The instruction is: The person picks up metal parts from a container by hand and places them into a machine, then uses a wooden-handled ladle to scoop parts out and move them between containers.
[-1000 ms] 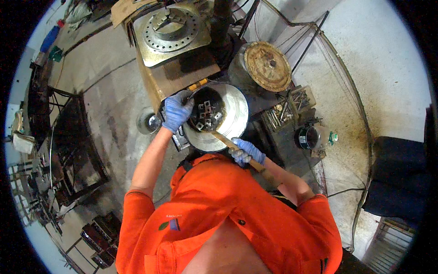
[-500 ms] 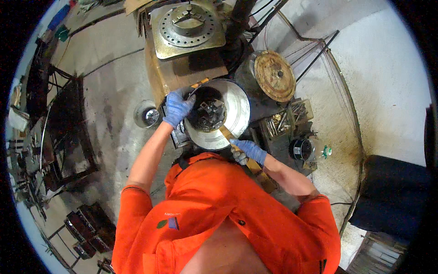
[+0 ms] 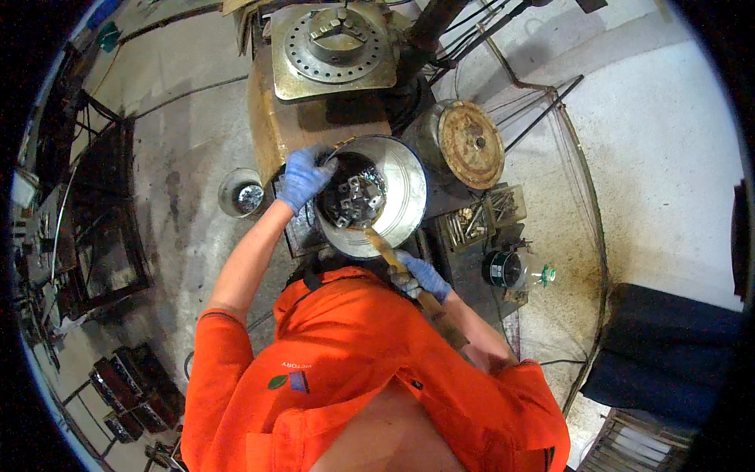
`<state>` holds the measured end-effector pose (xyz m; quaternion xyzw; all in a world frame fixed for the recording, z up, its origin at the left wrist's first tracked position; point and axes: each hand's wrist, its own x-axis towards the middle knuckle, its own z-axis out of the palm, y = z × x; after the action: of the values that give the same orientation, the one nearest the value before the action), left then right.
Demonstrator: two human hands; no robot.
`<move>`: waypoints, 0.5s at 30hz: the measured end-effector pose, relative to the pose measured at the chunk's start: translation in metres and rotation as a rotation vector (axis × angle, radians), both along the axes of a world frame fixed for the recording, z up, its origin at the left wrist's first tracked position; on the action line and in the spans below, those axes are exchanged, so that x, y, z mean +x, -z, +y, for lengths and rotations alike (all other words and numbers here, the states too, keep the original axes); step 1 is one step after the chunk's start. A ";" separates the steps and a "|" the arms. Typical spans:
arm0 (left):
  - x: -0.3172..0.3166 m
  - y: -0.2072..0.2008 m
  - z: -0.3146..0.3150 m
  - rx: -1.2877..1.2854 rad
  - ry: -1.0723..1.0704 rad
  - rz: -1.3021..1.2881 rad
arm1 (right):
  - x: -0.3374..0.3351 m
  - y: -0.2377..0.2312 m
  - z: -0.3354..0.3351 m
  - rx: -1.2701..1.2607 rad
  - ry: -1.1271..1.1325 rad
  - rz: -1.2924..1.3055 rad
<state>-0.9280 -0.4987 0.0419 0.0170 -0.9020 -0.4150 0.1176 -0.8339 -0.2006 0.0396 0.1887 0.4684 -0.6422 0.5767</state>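
Note:
A shiny metal bucket (image 3: pixel 405 193) stands tilted in front of my body, its mouth facing up toward me. Small metal pieces (image 3: pixel 355 203) lie in its dark bottom, some with square holes. My left hand (image 3: pixel 304 182), in a blue-grey knit glove, is closed on the bucket's left rim with the thumb inside. In a matching glove, my right hand (image 3: pixel 421 277) is wrapped round a flat wooden stick (image 3: pixel 381 245). The stick's far end reaches over the near rim into the bucket, while its other end runs back along my right forearm.
Beyond the bucket is a machine table with a round chuck (image 3: pixel 338 49). A drum with a rusty round lid (image 3: pixel 472 145) stands at the right, near trays of metal parts (image 3: pixel 469 226) and a clear plastic bottle (image 3: pixel 507 269). A clear container (image 3: pixel 241 193) sits on the floor at left.
My right hand and the stick have drawn slightly left and back toward my body. The metal pieces in the bucket look shifted and more spread. My left hand keeps its hold on the rim.

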 end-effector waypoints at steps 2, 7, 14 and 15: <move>-0.001 0.002 -0.002 -0.032 0.002 0.012 | 0.000 -0.007 0.005 0.029 -0.021 -0.003; 0.006 0.006 0.011 0.014 0.000 0.043 | -0.003 0.014 0.015 0.145 -0.036 0.101; 0.015 -0.013 0.014 -0.065 -0.027 -0.034 | -0.004 0.013 -0.001 0.132 -0.072 0.069; 0.014 -0.005 0.006 -0.064 -0.016 -0.007 | -0.009 0.021 -0.001 0.123 -0.080 0.044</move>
<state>-0.9144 -0.4924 0.0473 0.0219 -0.9151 -0.3850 0.1183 -0.8432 -0.2019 0.0191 0.1908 0.5268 -0.5925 0.5788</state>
